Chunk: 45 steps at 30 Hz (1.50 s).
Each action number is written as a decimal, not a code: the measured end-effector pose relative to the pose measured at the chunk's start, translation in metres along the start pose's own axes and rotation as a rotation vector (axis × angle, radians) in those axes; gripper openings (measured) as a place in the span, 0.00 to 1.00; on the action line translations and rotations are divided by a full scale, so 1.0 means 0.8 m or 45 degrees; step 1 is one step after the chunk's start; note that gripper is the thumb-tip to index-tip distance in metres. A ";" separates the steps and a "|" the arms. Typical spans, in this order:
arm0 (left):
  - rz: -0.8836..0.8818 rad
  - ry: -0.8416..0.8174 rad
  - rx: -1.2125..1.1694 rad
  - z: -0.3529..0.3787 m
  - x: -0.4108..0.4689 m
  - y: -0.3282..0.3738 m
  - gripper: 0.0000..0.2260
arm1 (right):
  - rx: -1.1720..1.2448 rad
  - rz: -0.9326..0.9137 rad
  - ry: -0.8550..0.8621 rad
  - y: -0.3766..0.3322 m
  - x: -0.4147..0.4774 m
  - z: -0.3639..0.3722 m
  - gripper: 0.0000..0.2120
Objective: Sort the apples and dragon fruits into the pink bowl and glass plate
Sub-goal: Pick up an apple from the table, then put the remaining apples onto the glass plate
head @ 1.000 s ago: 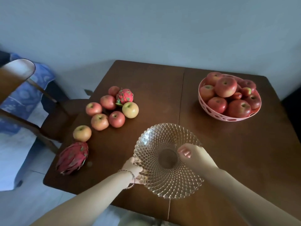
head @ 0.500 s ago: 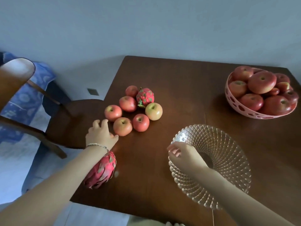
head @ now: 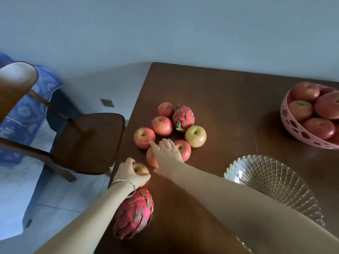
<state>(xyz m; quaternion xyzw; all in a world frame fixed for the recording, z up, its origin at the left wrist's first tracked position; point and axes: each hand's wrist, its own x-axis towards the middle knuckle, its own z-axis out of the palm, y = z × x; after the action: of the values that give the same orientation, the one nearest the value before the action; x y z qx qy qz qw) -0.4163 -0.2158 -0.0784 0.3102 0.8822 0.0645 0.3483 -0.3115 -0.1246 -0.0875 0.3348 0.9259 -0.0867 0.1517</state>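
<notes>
My left hand (head: pixel 131 173) is curled round a yellow-red apple (head: pixel 140 170) at the near left edge of the table (head: pixel 220 85), fingers over its far side and thumb under its right side. A bracelet (head: pixel 122 182) sits on that wrist. Just behind the wrist, towards me, lies the big dragon fruit (head: pixel 134 215) on its side. My right hand (head: pixel 167 154) is spread flat with fingers nearly straight over a red apple (head: pixel 150 157), just right of my left hand; it has not closed on it. Beyond its fingertips sit 5 more apples (head: pixel 162 125) in a loose cluster with a small dragon fruit (head: pixel 183 118) among them. The glass plate (head: pixel 271 180) lies right of my right forearm, which crosses its near rim, with nothing in it. The pink bowl (head: pixel 289 125), heaped with bowl apples (head: pixel 300 110), stands well to the right of both hands, partly cut off by the frame. A wooden chair (head: pixel 88 140) stands left of my left hand
</notes>
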 end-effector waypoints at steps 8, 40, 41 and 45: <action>0.012 -0.019 -0.133 -0.001 0.004 -0.008 0.31 | 0.604 0.033 0.175 0.000 -0.023 -0.015 0.43; 0.731 -0.056 -0.295 0.148 -0.226 0.181 0.35 | 1.416 0.701 0.358 0.233 -0.329 0.055 0.36; 0.743 -0.068 -0.309 0.152 -0.229 0.188 0.37 | 1.496 0.639 0.408 0.238 -0.336 0.046 0.32; 0.902 -0.164 -0.263 0.170 -0.246 0.217 0.41 | 1.844 0.421 -0.046 0.242 -0.346 0.022 0.33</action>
<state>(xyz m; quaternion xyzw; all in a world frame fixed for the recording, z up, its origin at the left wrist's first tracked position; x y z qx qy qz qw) -0.1290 -0.2071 -0.0099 0.5630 0.6852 0.2500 0.3886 0.0196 -0.1465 -0.0217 0.4846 0.5719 -0.6570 -0.0808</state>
